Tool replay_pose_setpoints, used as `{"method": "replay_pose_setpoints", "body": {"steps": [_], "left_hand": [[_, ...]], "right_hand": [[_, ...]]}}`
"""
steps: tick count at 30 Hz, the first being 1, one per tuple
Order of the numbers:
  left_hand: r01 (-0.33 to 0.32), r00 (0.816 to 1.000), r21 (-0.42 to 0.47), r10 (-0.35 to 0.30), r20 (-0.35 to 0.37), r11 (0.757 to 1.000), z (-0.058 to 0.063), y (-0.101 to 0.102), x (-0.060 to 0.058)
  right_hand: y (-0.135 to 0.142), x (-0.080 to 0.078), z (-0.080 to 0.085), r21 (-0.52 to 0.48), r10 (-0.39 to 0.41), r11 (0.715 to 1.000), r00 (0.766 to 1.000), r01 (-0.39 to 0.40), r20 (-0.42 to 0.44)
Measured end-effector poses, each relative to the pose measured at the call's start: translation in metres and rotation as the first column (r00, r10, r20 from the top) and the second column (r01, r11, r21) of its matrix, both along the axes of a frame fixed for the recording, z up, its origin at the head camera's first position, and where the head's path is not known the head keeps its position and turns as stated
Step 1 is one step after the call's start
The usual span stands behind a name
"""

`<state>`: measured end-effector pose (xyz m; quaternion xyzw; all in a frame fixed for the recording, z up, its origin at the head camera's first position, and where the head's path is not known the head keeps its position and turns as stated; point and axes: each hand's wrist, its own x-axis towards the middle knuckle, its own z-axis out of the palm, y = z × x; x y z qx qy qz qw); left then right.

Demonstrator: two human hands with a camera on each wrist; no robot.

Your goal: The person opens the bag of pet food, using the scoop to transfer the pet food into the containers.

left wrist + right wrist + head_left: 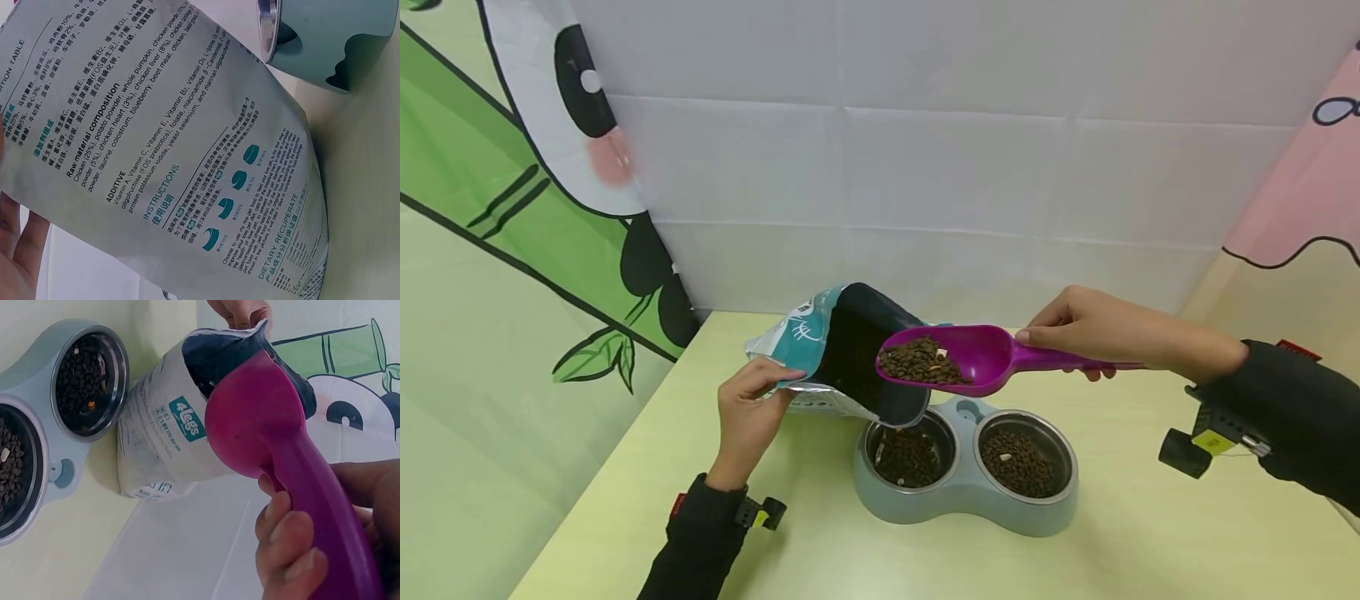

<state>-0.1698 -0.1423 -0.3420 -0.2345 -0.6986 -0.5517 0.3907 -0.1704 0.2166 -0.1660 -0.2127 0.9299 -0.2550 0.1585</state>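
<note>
A magenta scoop [981, 350] heaped with brown kibble [921, 360] is held level at the mouth of a teal and white pet food bag [808, 325]. My right hand [1086, 325] grips its handle, fingers wrapped round it in the right wrist view. With thumb and fingers my left hand [752, 408] pinches the bag's rim, and the bag's open mouth tilts toward the scoop. Below them stands a blue-grey double pet bowl [962, 500]. Kibble lies in both its left steel bowl [951, 442] and its right steel bowl [1063, 454].
The pale wooden table [805, 550] carries the bag and double bowl. Behind rises a whitish cloth backdrop [955, 167] with cartoon drawings at both sides. The bag's printed back [187, 156] fills much of the left wrist view.
</note>
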Motion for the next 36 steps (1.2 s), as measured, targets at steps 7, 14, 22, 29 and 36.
{"method": "replay_pose_setpoints", "body": {"steps": [7, 14, 22, 29, 36], "left_hand": [[0.001, 1.000, -0.001, -0.001, -0.002, 1.000, 0.007, 0.002, 0.006], [0.002, 1.000, -0.004, -0.002, 0.004, 1.000, 0.008, -0.001, 0.009], [0.026, 1.000, -0.001, -0.026, -0.011, 1.000, 0.005, -0.004, 0.010], [0.035, 0.999, 0.006, -0.034, -0.025, 0.999, 0.000, -0.006, 0.009], [0.033, 0.999, -0.008, -0.033, -0.017, 0.999, 0.004, -0.006, 0.011]], "right_hand": [[0.019, 0.003, 0.002, -0.013, -0.051, 0.999, 0.999, 0.051, 0.011], [0.038, 0.012, -0.001, -0.029, -0.103, 0.994, 0.994, 0.104, 0.022], [0.058, 0.021, -0.006, -0.034, -0.108, 0.993, 0.994, 0.109, 0.036], [0.072, 0.019, -0.015, -0.017, -0.111, 0.994, 0.993, 0.112, 0.046], [0.074, 0.017, -0.026, -0.033, -0.082, 0.996, 0.994, 0.084, 0.069]]}}
